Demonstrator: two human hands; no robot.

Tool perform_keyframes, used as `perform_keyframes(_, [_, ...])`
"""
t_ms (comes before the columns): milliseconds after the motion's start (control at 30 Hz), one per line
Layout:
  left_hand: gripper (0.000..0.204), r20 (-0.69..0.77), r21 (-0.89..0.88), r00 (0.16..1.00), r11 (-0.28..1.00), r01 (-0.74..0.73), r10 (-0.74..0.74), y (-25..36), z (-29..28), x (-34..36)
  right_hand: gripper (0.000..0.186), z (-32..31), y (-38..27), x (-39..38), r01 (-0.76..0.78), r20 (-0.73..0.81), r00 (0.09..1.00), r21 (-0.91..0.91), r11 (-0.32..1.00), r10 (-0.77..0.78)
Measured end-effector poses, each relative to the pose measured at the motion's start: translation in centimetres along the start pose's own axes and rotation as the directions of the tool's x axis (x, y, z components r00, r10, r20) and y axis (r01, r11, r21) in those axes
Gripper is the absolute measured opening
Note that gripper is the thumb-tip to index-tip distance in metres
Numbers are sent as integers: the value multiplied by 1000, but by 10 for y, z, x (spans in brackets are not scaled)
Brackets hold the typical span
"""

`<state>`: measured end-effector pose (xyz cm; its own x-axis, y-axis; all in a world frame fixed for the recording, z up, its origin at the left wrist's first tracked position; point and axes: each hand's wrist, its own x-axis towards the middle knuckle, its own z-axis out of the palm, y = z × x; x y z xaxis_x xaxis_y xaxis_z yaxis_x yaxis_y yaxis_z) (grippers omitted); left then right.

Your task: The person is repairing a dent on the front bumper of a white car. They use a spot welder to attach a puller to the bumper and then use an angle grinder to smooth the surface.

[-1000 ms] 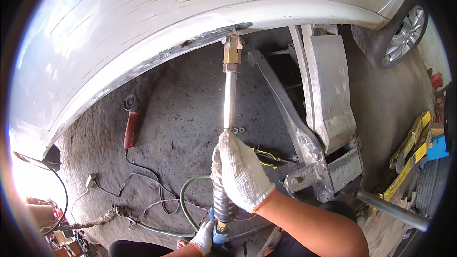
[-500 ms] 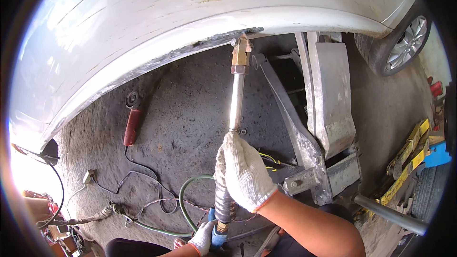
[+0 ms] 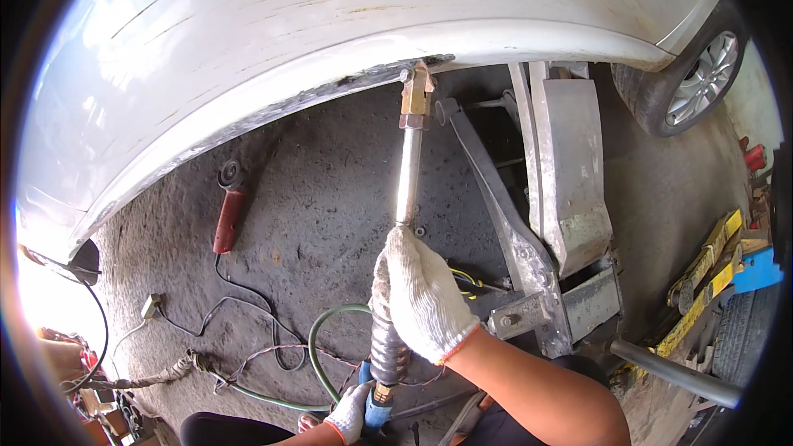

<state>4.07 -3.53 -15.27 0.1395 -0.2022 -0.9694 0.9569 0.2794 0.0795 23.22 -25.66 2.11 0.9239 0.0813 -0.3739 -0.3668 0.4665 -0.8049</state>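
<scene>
A long slide-hammer dent puller (image 3: 409, 169) runs from my lap up to the white car's sill (image 3: 248, 103). Its brass-coloured clamp end (image 3: 415, 99) meets the rough, dark lower edge of the sill. My right hand (image 3: 425, 293), in a white knitted glove, is closed round the shaft where the bright rod meets a dark ribbed section (image 3: 388, 355). Lower down, my left hand (image 3: 351, 413), also gloved, grips the puller's blue handle (image 3: 377, 413). A green hose (image 3: 318, 343) loops beside the handle. The fingers of both hands are partly hidden by the gloves and tool.
A red angle grinder (image 3: 229, 219) with a black cord lies on the concrete floor at left. Right of the puller stands a grey metal lifting frame (image 3: 574, 173). A steel bar (image 3: 677, 373), yellow rails (image 3: 706, 281) and a car wheel (image 3: 702, 74) are further right.
The view has shifted slightly. Both hands keep their holds on the puller, and its clamp end stays at the sill.
</scene>
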Motion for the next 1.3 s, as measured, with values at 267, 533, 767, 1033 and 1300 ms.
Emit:
perform_keyframes(267, [37,-4,-12,1000,1000,22,-22,3,7,-7,43,-1,1,0,-13,31,999,56,998,11])
perform_keyframes(533, [36,45,49,998,997,-52,49,2,3,-9,43,1,3,2,-20,1,1000,28,999,20])
perform_keyframes(767, [34,27,104,999,994,-42,39,-9,-2,-8,48,6,-3,-3,-52,-60,997,-30,998,50])
perform_keyframes(1033, [34,161,56,985,997,47,-55,0,6,-19,49,12,1,0,-51,-106,993,29,998,54])
perform_keyframes(1300, [43,51,92,999,996,10,-15,15,21,-22,14,5,1,-12,-253,114,959,-71,965,260])
